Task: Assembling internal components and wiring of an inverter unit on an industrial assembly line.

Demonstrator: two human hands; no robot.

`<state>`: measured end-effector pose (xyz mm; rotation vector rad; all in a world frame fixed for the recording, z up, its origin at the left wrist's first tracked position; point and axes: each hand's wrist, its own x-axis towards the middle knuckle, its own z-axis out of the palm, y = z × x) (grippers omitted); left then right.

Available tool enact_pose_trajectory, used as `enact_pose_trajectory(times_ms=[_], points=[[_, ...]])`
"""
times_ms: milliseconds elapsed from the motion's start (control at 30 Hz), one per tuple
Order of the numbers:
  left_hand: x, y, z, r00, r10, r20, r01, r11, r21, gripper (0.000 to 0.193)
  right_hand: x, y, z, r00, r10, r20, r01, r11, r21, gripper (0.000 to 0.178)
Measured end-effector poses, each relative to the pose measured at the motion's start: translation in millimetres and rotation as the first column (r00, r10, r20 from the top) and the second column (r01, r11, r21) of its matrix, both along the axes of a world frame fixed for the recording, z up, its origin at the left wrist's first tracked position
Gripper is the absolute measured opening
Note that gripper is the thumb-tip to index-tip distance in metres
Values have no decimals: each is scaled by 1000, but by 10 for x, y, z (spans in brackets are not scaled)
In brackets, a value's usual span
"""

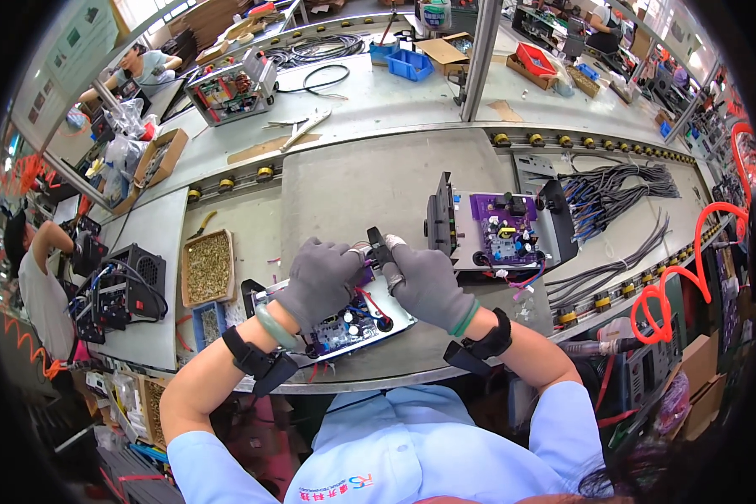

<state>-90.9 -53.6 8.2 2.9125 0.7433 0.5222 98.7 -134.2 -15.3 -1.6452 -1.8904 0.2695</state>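
Your gloved left hand [321, 281] is curled above the near circuit assembly [344, 330], which lies on the table [336, 181] in front of you; what its fingers grip, you cannot tell from here. Your right hand [430, 286] has its fingers bent closed on a black part [380, 247] between both hands. A purple-board unit [507, 228] sits to the right, beside bundled cables [626, 189].
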Motion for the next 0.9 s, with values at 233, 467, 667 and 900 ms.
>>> enact_pose_trajectory(times_ms=[233,467,667,900], points=[[24,-47,-24,998,53,27,-53,999,-9,15,21,-1,7,1000,11,-29,-11,1000,-15,41],[157,55,-2,992,-50,-113,62,992,106,14,-35,2,-22,1000,-3,-3,3,999,43,41],[342,22,281,937,-14,-350,40,997,68,9,22,37,-31,1000,-13,-24,14,999,48,38],[573,-40,748,982,36,-187,-64,987,-145,29,553,-384,665,895,185,-405,-254,960,-122,37]])
